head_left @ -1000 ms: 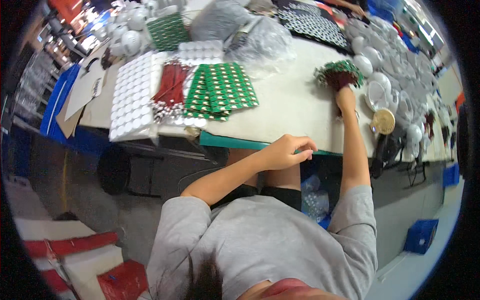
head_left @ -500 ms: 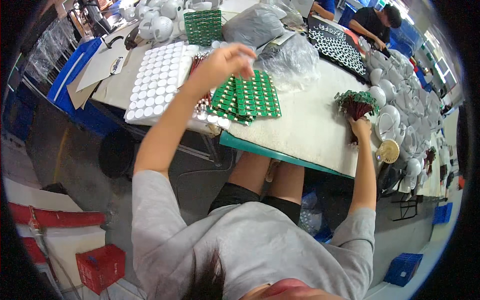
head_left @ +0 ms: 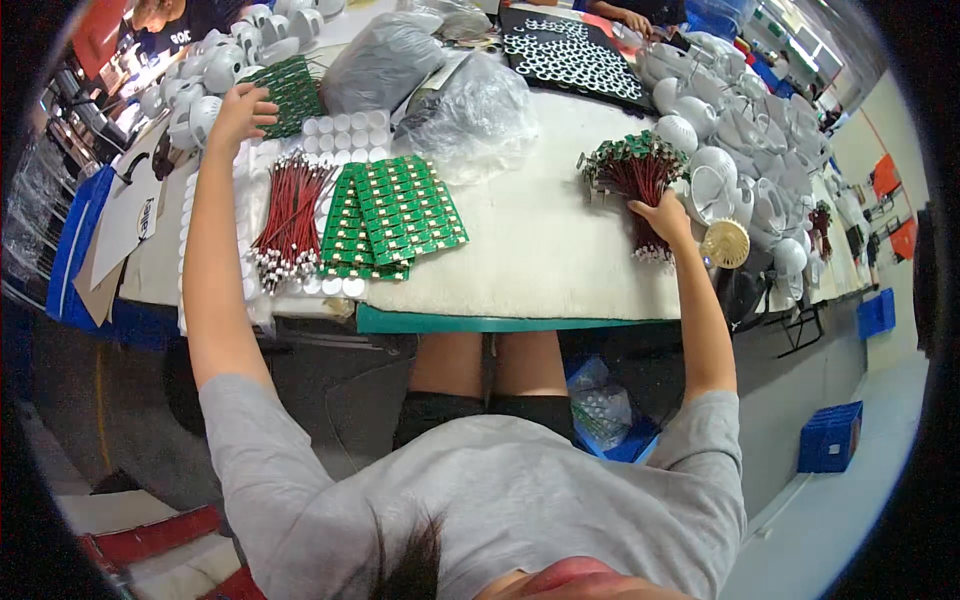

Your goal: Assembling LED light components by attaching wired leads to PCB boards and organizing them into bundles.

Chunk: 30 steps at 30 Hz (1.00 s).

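Observation:
My left hand (head_left: 240,117) is stretched out to the far left, fingers apart, beside a green circuit-board panel (head_left: 290,95). Whether the fingertips touch the panel's edge I cannot tell. At the right, my right hand (head_left: 664,218) is closed around a bundle of red wires (head_left: 645,180); its thumb shows in front and the other fingers are hidden. Small green boards (head_left: 625,150) crowd the bundle's top, white connectors its lower end. Between my arms lie another bundle of red wires (head_left: 292,210) and overlapping green board panels (head_left: 395,215).
White round pieces (head_left: 345,135) lie in rows under the left wires. Clear plastic bags (head_left: 475,115) and a black tray of white rings (head_left: 570,55) stand farther back. White housings (head_left: 745,110) pile up at the right, near a cream fan (head_left: 726,244). Other people work at the far side.
My left hand has moved from above the panels out to the far-left panel. The right-hand bundle has shifted slightly left and looks more spread. The view has turned.

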Motion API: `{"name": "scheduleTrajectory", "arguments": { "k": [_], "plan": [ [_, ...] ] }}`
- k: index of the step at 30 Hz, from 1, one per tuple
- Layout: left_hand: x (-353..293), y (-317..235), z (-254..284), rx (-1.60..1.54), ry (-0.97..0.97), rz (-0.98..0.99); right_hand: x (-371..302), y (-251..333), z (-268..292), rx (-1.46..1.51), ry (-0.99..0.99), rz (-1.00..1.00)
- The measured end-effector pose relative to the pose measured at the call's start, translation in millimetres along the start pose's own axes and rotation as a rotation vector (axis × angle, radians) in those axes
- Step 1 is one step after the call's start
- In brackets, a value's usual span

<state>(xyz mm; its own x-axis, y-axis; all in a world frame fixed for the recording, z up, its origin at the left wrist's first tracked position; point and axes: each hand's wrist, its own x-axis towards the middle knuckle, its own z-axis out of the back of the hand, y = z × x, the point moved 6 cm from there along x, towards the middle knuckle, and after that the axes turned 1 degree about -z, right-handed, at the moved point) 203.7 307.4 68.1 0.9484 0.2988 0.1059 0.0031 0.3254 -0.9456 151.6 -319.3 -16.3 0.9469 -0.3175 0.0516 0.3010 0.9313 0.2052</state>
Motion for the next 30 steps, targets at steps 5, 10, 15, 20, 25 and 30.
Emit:
{"name": "scheduleTrajectory", "arguments": {
  "k": [5,10,15,20,25,30],
  "plan": [
    [37,22,13,-0.127,-0.174,0.126,-4,-3,-5,0.145,-0.028,0.134],
    [74,46,10,-0.364,-0.241,0.278,-24,-7,8,0.115,-0.036,0.082],
    [75,39,9,-0.29,-0.297,0.33,-28,-14,3,0.05,-0.028,0.005],
    [99,67,35,-0.149,-0.469,0.335,-40,-6,9,0.07,-0.047,0.023],
    [91,52,29,-0.59,-0.399,0.123,-55,2,27,-0.018,-0.133,0.103],
    [58,7,36,-0.604,-0.424,0.004,-88,15,57,-0.143,-0.409,0.224]
  ]
}}
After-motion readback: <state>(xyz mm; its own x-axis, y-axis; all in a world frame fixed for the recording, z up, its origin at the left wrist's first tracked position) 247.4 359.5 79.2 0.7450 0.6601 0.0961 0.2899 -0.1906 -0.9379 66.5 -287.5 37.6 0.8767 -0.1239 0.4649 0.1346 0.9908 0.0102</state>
